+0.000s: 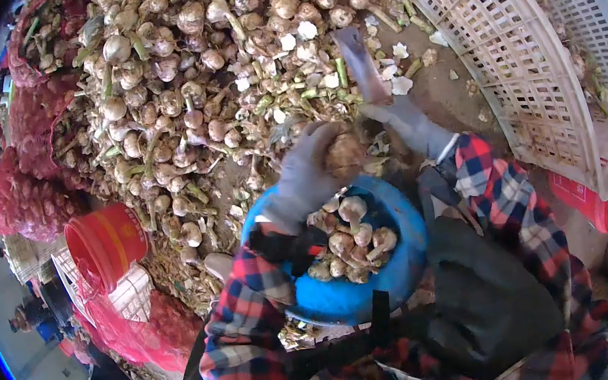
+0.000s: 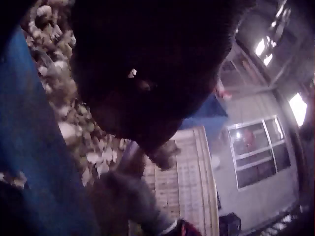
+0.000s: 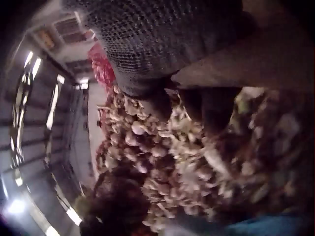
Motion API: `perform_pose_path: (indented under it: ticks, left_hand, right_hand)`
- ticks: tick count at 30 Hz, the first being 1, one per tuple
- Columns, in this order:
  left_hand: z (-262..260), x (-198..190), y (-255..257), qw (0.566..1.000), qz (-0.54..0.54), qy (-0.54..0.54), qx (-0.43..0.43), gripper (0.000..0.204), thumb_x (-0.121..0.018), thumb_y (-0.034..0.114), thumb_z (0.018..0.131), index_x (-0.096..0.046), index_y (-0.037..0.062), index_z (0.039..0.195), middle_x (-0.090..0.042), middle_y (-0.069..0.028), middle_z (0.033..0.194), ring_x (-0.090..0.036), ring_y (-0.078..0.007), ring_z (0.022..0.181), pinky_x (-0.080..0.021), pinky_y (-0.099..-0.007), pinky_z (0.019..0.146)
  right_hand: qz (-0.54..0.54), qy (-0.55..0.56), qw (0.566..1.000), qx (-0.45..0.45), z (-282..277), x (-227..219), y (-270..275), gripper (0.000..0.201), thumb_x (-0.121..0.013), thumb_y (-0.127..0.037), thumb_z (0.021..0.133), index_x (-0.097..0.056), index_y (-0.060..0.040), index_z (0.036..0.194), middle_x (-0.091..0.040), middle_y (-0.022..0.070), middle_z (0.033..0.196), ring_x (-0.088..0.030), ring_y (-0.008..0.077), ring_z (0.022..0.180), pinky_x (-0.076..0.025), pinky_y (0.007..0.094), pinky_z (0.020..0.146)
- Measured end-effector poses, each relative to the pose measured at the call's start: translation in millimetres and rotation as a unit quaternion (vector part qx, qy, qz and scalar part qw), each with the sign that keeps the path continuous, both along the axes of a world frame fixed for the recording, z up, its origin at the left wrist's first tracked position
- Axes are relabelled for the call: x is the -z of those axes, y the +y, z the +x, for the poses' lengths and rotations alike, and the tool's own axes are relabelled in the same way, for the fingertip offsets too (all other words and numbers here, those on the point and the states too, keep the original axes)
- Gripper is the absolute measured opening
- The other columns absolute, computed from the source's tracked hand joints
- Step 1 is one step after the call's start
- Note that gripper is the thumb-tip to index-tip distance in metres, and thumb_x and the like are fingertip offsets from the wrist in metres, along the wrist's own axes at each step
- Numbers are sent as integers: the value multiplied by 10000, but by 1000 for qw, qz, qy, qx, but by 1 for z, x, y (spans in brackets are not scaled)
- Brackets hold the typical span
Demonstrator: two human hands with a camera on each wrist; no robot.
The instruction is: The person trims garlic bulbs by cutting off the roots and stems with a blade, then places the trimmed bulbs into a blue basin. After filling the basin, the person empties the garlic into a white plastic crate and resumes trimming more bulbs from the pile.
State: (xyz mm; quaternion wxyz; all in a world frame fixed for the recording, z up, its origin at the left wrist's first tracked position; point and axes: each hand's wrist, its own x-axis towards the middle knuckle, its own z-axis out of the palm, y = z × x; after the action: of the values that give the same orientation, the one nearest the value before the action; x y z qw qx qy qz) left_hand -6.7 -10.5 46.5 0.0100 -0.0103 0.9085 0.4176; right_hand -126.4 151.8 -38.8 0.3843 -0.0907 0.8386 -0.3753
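In the head view the left hand (image 1: 302, 174), in a grey glove, grips a brownish garlic bulb (image 1: 344, 155) above the far rim of a blue basin (image 1: 312, 299). Trimmed bulbs (image 1: 351, 242) lie inside the basin. Just right of that bulb, the gloved right hand (image 1: 411, 127) holds a flat, blurred knife-like tool (image 1: 358, 60) pointing away. The left wrist view shows the dark left glove (image 2: 152, 64) close up, with the right hand (image 2: 130, 199) below. The right glove (image 3: 162, 44) curls around the tool (image 3: 251, 66) in the right wrist view; its fingertips are dark.
A large heap of stemmed garlic (image 1: 156, 94) spreads beyond the basin, with cut stems and peels (image 1: 313, 94) nearer the hands. White plastic crates (image 1: 521, 63) stand at right. A red bucket (image 1: 110, 246) and red mesh sacks (image 1: 33, 191) are at left.
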Motion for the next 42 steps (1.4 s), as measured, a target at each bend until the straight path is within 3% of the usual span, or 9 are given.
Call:
perform_pose_path:
  ticks: [6,8,10,12,15,24,31,34,42]
  left_hand:
    - [-4,28,21,958,109,-48,-262,498,-646,244,645,-425,8,1024,-528,-107,879,-523,-222,806,-421,-301,715]
    - [-4,27,22,713,609,-242,-249,334,-534,164,746,-427,60,1045,-517,-46,951,-510,-178,849,-448,-322,695]
    - [-8,28,25,676,649,-247,-247,289,-528,114,744,-445,68,1017,-532,-24,893,-524,-151,787,-458,-299,652]
    - [2,55,17,866,478,-46,-137,276,-546,42,697,-477,53,964,-542,-16,817,-529,-142,704,-440,-259,629]
    - [-5,38,5,777,525,-149,-315,316,-586,29,647,-482,20,945,-535,-29,787,-522,-129,705,-431,-259,605]
    - [32,60,-28,996,-87,-17,4,300,-390,117,822,-401,51,1115,-482,-96,1046,-487,-166,914,-400,-298,818]
    - [47,86,-30,968,224,-111,-19,348,-375,171,826,-360,72,1160,-454,-129,1090,-480,-212,938,-390,-297,824]
    - [24,54,-22,997,0,-67,50,271,-441,176,795,-488,55,1033,-529,-99,991,-516,-194,876,-419,-298,755]
    - [10,10,14,924,271,-33,-269,336,-620,114,596,-523,6,898,-573,-57,818,-548,-127,723,-438,-238,645]
  right_hand:
    - [-305,-252,902,175,10,-38,-34,319,-611,-228,694,-529,19,877,-565,37,748,-526,108,686,-414,214,644]
    - [-338,-170,909,176,13,-41,-38,351,-625,-274,673,-549,25,840,-571,37,763,-528,113,691,-417,236,642]
    - [-226,-74,965,113,17,-43,-40,393,-640,-359,621,-584,-38,841,-586,60,773,-542,161,710,-419,277,685]
    - [-169,10,986,5,13,-71,-37,400,-629,-361,608,-581,-67,876,-589,93,822,-554,198,747,-421,287,710]
    - [-150,88,982,-70,6,-47,-27,411,-618,-363,597,-579,-76,890,-584,105,850,-554,224,790,-422,303,727]
    - [-18,285,911,-298,19,-78,-23,323,-530,-265,632,-536,-149,933,-571,62,854,-542,229,817,-421,351,723]
    - [-31,294,910,-290,26,-82,-26,292,-537,-251,617,-537,-150,891,-567,66,805,-551,225,777,-422,347,710]
    - [-16,298,913,-279,24,-73,-23,323,-535,-256,621,-535,-151,927,-571,71,848,-550,224,800,-420,344,727]
    - [170,174,922,-303,-5,-15,-8,346,-514,-275,651,-536,-122,961,-556,121,923,-537,262,843,-413,345,754]
